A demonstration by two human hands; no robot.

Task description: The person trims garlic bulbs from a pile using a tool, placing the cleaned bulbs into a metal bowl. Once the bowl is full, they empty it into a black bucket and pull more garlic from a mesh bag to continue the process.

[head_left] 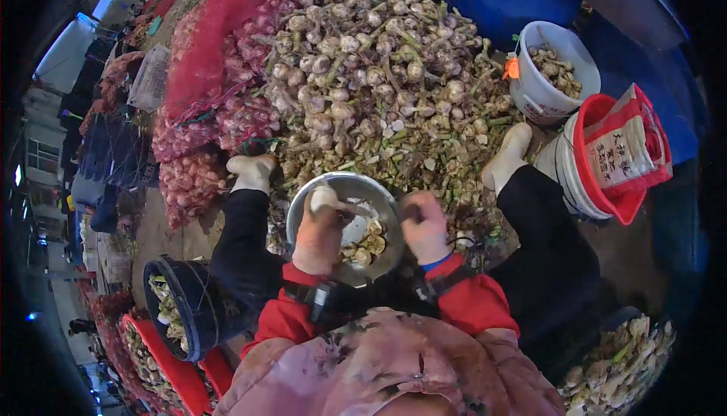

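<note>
A white garlic bulb (326,197) is gripped in the left hand (316,240), over the steel bowl (381,200) at its 11 o'clock. The right hand (426,228), held apart, is curled by the 3 o'clock rim; whether anything is pinched there cannot be told. Garlic pieces (367,250) are gathered at 4 o'clock inside. Loose garlic (371,75) is heaped beyond, at 12 o'clock, with a white bucket (533,100) at 2.

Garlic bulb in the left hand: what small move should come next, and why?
Probably bring the right hand in toward the garlic bulb: the left hand holds it over the metal bowl, its stem pointing rightward, and the right hand is apart from it.
</note>
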